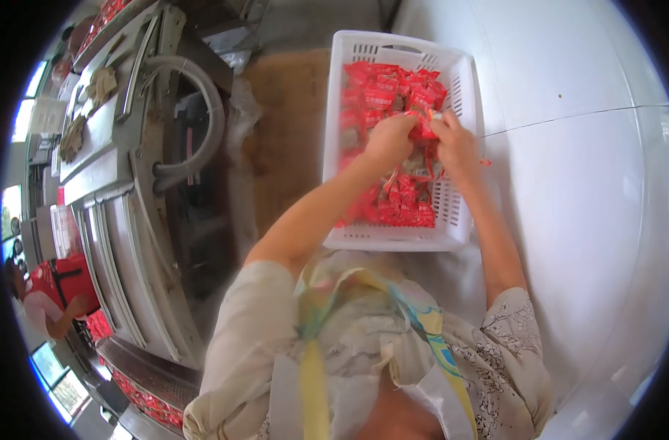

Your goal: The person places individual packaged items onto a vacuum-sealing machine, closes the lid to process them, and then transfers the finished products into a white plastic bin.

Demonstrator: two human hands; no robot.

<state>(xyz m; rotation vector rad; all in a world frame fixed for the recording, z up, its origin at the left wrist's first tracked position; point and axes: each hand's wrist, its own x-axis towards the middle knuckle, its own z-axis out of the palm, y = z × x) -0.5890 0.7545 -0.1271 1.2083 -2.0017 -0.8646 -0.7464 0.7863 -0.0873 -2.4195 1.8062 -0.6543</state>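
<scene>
A white plastic basket (472, 148) with slotted walls stands in front of me, holding many red plastic food packets (381, 96). Over its middle, my left hand (392, 140) and my right hand (456, 144) meet at one red packet (422, 127). The fingertips of both hands pinch it from either side. Some packets in the basket show a clear part with brownish contents. My hands and forearms hide part of the pile beneath them.
A white tiled wall (576, 165) rises close on the right. Brown cardboard (287, 132) lies left of the basket. Farther left stands a metal machine (120, 165) with a grey hose (216, 115) and gloves (73, 137) on top. Another person (59, 291) in a red garment is beyond it.
</scene>
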